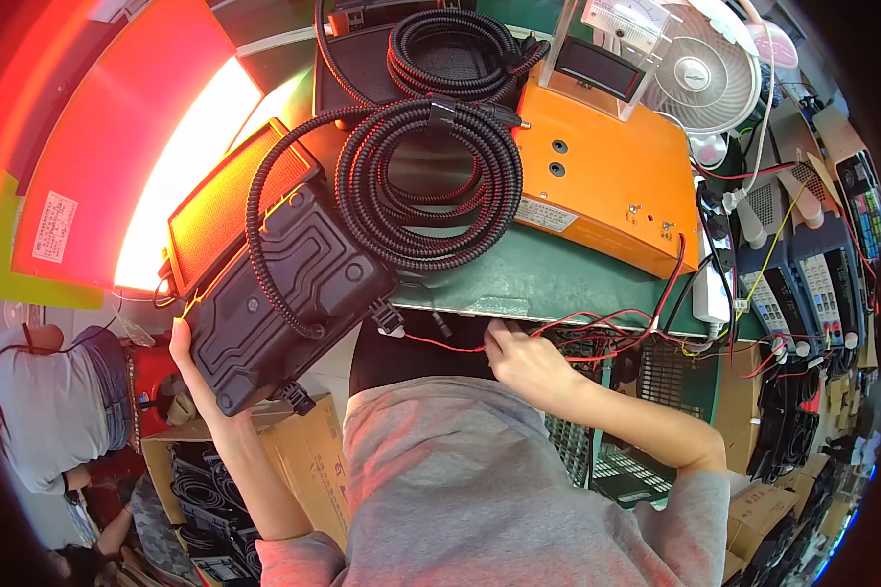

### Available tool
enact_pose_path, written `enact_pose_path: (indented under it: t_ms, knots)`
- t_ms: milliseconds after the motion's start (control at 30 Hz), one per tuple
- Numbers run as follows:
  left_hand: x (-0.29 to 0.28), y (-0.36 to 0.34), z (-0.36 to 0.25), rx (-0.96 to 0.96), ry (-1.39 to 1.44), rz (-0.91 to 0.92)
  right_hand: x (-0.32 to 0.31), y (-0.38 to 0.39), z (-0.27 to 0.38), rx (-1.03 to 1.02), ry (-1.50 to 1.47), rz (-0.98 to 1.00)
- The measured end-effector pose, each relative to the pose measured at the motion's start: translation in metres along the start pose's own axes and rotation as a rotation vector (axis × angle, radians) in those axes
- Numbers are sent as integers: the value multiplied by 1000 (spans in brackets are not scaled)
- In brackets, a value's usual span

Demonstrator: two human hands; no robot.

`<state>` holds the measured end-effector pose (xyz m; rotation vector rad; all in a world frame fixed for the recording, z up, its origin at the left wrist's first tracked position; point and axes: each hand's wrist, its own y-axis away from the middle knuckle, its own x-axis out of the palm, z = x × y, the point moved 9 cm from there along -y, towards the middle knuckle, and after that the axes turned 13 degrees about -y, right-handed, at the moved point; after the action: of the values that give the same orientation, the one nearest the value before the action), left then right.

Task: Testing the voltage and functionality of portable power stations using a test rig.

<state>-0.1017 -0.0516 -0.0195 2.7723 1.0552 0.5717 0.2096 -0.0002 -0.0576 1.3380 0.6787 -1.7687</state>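
My left hand (181,342) grips a black plastic case (279,284) by its left edge. The thumb shows there; the other fingers are hidden behind the case. The case is tilted, its ribbed shell facing up and its latches toward me. A thick black corrugated cable (347,196) runs from the shell into a large coil on the bench. My right hand (529,364) is closed at the bench's front edge, its fingers round a thin red wire (442,344). That wire stretches from a small white connector (392,331) near the case's latch.
An orange box (617,176) with a meter (622,20) on top stands on the green bench (460,286). Farther right are a fan (700,73) and bench instruments (803,284). A bright red-lit panel (117,147) rises at left. Cartons (303,460) and another person (59,411) are below left.
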Motion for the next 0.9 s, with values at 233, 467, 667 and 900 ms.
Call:
enact_pose_path:
  t_ms: [233, 467, 667, 900]
  knots:
    - [-4, 0, 1, -2, 25, 12, 16, 7, -9, -163, 203, 60]
    - [-6, -3, 2, -6, 23, 44, -25, 29, 13, -378, 70, -137]
    - [-4, -2, 0, 2, 4, 38, -29, 38, -11, -240, 108, -12]
    - [-2, -1, -3, 8, -4, 33, -36, 55, -27, -125, 173, 86]
